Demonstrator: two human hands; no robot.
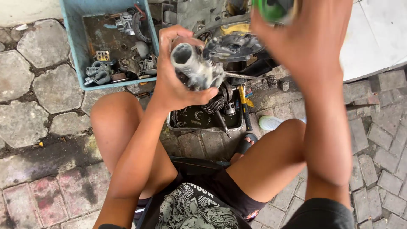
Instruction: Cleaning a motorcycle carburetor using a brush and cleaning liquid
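My left hand (176, 76) is closed around a grey metal engine part (196, 68) with a hollow round opening facing up, held above a dark oily tray. My right hand (307, 40) is raised high at the top right and grips a green can or bottle (273, 8), which is blurred and partly out of frame. Both hands sit over a stripped engine block (231, 42) with a round dark metal plate. I am seated low with bare knees spread on either side.
A blue plastic tray (74, 46) with several small metal parts lies at the upper left. A metal pan (203, 118) holds gears and dark oil. A yellow-handled tool (243, 104) lies beside it. Paving stones cover the ground; a white slab (373, 38) is at right.
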